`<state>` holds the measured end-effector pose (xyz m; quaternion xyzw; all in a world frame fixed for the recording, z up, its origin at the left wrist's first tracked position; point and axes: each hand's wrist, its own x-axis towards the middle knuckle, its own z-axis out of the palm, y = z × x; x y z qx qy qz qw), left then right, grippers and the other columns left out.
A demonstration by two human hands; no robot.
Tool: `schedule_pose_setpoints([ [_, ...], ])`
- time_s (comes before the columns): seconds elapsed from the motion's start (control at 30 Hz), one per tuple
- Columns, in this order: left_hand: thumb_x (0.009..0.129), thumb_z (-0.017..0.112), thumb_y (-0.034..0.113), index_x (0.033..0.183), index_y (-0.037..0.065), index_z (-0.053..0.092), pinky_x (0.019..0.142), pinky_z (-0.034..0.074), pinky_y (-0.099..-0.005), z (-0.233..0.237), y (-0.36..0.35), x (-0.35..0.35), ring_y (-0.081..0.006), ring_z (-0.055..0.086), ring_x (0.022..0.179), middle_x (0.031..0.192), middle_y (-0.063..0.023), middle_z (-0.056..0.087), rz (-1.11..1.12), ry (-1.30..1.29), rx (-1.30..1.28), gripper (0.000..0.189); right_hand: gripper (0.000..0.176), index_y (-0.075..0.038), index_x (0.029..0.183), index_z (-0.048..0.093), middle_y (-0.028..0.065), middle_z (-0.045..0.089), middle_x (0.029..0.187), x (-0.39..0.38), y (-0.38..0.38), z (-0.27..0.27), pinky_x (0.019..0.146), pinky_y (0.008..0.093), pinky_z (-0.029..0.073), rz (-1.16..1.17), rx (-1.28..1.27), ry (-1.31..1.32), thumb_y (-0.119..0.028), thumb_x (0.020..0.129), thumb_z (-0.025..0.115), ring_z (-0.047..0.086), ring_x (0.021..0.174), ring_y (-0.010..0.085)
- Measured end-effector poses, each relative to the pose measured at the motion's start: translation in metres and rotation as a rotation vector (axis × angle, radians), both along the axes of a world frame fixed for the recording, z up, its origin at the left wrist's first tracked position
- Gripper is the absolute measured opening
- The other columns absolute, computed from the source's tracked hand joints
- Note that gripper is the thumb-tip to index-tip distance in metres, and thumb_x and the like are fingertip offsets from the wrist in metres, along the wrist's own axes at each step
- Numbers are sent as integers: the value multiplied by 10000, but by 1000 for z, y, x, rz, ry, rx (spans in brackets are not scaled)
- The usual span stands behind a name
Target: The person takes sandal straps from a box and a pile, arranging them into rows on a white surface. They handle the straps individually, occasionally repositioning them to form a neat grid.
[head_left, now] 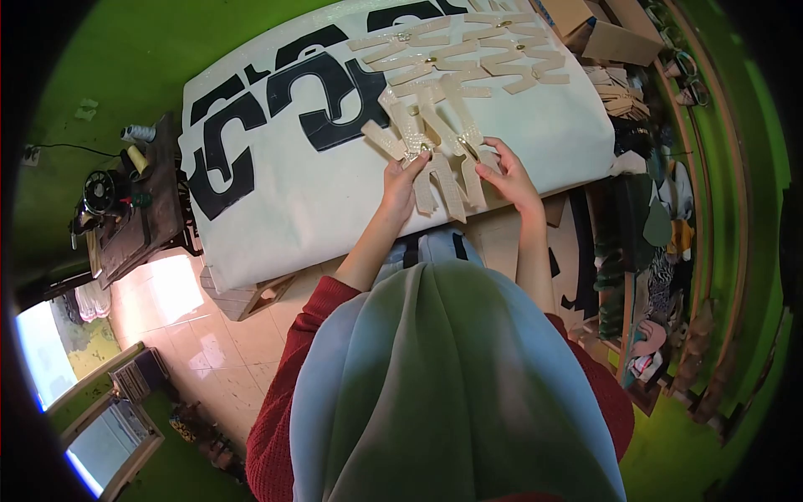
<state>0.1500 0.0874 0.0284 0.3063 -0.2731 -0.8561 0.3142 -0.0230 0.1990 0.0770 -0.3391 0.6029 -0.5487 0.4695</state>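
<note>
Several beige strap pieces with small gold-coloured fittings lie in a bunch at the near edge of the white-covered table. My left hand (401, 186) pinches one beige strap piece (433, 186) near its fitting, thumb on top. To the right, my right hand (512, 177) has its fingers closed on another beige strap piece (470, 180) by its gold-coloured fitting. More beige pieces (431, 60) of the same kind are laid out in rows behind my hands, at the table's far right.
Black cut-out shapes (227, 159) lie on the left and back of the white table (301, 201). A sewing machine (100, 192) stands at the left. An open cardboard box (623, 38) and stacked beige strips (617, 92) are at the back right. Shelves with fabric line the right.
</note>
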Motion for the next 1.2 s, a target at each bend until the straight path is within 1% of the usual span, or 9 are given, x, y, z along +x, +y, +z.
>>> schedule_pose_setpoints([
  [0.1, 850, 614, 90, 1116, -3, 521, 856, 469, -300, -12, 13, -8, -158, 594, 947, 1040, -86, 615, 148, -38, 61, 296, 336, -54, 1113, 553, 17, 606, 949, -34, -9, 0, 757, 247, 421, 245, 96, 444, -153, 810, 657, 512, 832, 85],
  [0.37, 842, 627, 60, 1127, 37, 521, 831, 471, -309, -6, 16, -4, -156, 555, 1002, 1079, -67, 586, 557, -45, 3, 305, 359, -87, 1096, 582, 18, 597, 894, -108, -38, 14, 749, 287, 425, 631, 187, 275, -156, 761, 690, 514, 814, 123],
  [0.5, 864, 595, 56, 1117, 57, 517, 855, 477, -336, -13, 30, -10, -173, 556, 1003, 1078, -67, 581, 731, -158, 248, 265, 419, -110, 1123, 584, 39, 642, 853, -126, -63, 26, 777, 351, 433, 911, 361, 768, -155, 725, 708, 583, 863, 189],
  [0.63, 875, 582, 67, 1132, 48, 500, 880, 479, -351, -37, 38, -10, -187, 556, 1017, 1099, -72, 570, 814, -186, 227, 271, 403, -130, 1064, 608, 58, 660, 779, -118, -72, 29, 899, 455, 347, 702, 457, 1198, -173, 683, 730, 604, 890, 221],
  [0.83, 853, 603, 73, 1198, 2, 457, 975, 404, -375, -12, 64, -36, -221, 504, 1114, 1153, -97, 544, 1004, -411, -88, 381, 460, -173, 1117, 579, 17, 559, 1170, -128, -49, 1, 985, 543, 213, 521, 220, 1247, -201, 685, 734, 465, 1161, 188],
  [0.93, 781, 670, 87, 1189, -6, 472, 1013, 326, -411, 2, 69, -47, -265, 468, 1162, 1133, -124, 559, 1204, -1073, -441, 463, 532, -200, 1180, 553, 8, 485, 1279, -134, -29, -12, 1021, 543, 172, 457, 119, 1162, -196, 681, 737, 371, 1266, 192],
  [1.0, 710, 722, 154, 1180, 11, 500, 1021, 254, -470, 26, 63, -48, -290, 470, 1155, 1131, -127, 567, 533, -1071, -1079, 539, 582, -210, 1213, 538, 6, 461, 1305, -138, -26, -21, 1030, 545, 162, 457, 92, 1137, -203, 670, 746, 337, 1297, 201],
  [1.1, 700, 722, 210, 1148, 43, 532, 982, 247, -484, 34, 61, -75, -287, 510, 1074, 1100, -104, 573, -64, -1330, -1212, 514, 600, -228, 1223, 531, -7, 486, 1252, -141, -30, -23, 992, 573, 204, 486, 12, 1180, -211, 666, 753, 387, 1245, 186],
  [1.2, 718, 709, 256, 1139, 75, 535, 930, 263, -498, 24, 56, -93, -255, 530, 1006, 1051, -70, 580, -191, -1380, -1204, 490, 608, -231, 1208, 550, -4, 507, 1200, -146, -41, -14, 989, 552, 213, 570, 28, 1166, -235, 639, 765, 420, 1201, 184],
])
